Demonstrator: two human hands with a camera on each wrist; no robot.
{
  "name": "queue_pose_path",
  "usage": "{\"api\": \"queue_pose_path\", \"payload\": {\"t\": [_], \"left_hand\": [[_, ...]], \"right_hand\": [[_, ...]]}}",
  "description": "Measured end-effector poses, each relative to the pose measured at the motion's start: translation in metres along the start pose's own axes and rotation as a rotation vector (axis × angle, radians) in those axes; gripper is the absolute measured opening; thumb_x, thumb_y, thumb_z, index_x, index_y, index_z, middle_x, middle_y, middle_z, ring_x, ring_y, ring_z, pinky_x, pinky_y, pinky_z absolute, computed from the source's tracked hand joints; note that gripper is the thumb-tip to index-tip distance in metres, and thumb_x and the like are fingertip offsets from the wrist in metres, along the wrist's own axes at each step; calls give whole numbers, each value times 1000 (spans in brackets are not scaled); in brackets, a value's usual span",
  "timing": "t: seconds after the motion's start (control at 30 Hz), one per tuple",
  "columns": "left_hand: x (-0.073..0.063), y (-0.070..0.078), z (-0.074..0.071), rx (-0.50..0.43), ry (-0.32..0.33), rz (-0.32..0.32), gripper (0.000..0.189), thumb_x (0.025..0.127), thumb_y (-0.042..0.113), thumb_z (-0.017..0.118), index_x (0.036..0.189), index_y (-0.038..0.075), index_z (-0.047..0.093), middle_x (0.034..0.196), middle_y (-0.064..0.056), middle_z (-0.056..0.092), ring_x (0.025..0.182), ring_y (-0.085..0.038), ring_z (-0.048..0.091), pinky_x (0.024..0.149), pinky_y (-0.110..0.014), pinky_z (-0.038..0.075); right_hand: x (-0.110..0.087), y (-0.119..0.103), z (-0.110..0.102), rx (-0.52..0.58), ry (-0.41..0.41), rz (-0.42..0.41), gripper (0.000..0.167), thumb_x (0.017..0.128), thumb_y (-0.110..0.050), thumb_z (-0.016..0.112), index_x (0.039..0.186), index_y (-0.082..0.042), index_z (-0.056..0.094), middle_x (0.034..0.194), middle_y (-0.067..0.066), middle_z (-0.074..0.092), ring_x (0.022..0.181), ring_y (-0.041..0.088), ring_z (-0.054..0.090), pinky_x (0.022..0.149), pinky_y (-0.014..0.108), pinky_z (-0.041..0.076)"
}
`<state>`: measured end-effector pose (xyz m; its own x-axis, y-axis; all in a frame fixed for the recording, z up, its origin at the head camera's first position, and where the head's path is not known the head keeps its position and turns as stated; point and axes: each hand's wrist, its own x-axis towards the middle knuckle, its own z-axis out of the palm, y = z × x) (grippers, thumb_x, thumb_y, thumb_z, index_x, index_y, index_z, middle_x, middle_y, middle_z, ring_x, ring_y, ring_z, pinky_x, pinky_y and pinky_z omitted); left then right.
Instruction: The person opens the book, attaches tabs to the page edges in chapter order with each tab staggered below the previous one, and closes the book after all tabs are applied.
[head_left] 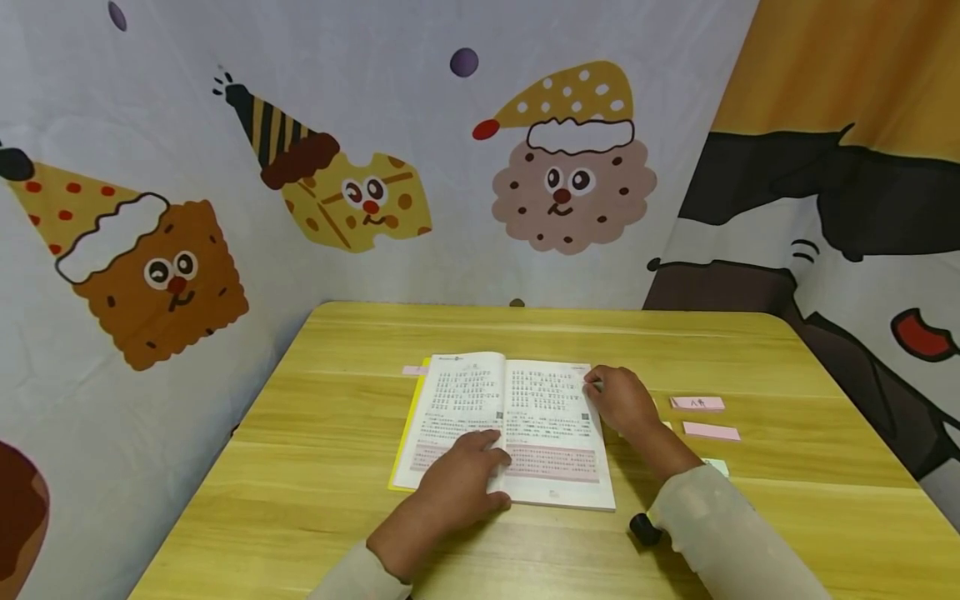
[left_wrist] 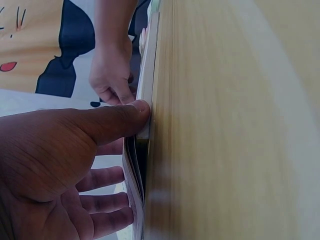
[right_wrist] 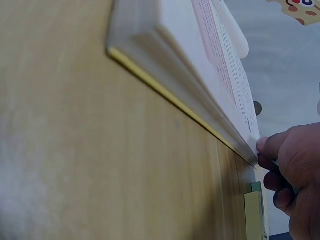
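Observation:
An open book with printed pages and a yellow cover lies on the table. My left hand rests across the lower middle of the pages, fingers spread. In the left wrist view its thumb presses at the book's bottom edge while the fingers lie over the pages. At the upper right edge of the book, my right hand pinches the page margin between thumb and curled forefinger. The right wrist view shows that thumb right at the page corner; how many leaves it holds I cannot tell.
Right of the book lie two pink paper strips, the farther one marked with writing, and a pale green slip. Yellow paper stands near the right hand. A pink tab sticks out at the book's left. Cartoon-printed cloth hangs behind the table.

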<state>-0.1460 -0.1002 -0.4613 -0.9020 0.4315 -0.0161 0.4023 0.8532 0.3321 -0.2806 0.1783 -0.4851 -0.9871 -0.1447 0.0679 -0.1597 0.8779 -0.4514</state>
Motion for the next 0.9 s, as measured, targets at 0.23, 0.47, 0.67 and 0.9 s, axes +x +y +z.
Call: {"api": "queue_pose_path", "payload": {"t": [0.23, 0.47, 0.67, 0.9], "left_hand": [[0, 1, -1, -1, -2, -2, 49, 81, 39, 87, 123, 16, 73, 148, -8, 54, 139, -28, 47, 109, -39, 43], [-1, 1, -2, -10, -6, -5, 50, 82, 39, 87, 124, 16, 73, 149, -8, 53, 140, -28, 46, 109, -39, 43], [-1, 0, 0, -11, -6, -5, 50, 82, 39, 87, 124, 16, 73, 149, -8, 53, 140, -28, 46, 110, -39, 43], [-1, 0, 0, -6, 3, 5, 49, 81, 39, 87, 123, 16, 73, 149, -9, 54, 139, -28, 46, 109, -39, 43]], "right_hand": [[1, -4, -1, -45, 14, -23, 20, 99, -15, 69, 114, -3, 73, 103, 11, 72, 89, 26, 63, 75, 42, 52], [-2, -6, -1, -127, 52, -42, 20, 96, -16, 72, 114, -6, 74, 105, 13, 70, 95, 31, 62, 75, 46, 53], [-5, -1, 1, -237, 169, -183, 17, 90, -16, 80, 106, -10, 77, 113, 13, 67, 112, 37, 55, 98, 55, 41], [-5, -4, 0, -369, 93, -299, 15, 93, -8, 73, 105, -12, 82, 92, 5, 72, 86, 28, 63, 85, 48, 48]]}}
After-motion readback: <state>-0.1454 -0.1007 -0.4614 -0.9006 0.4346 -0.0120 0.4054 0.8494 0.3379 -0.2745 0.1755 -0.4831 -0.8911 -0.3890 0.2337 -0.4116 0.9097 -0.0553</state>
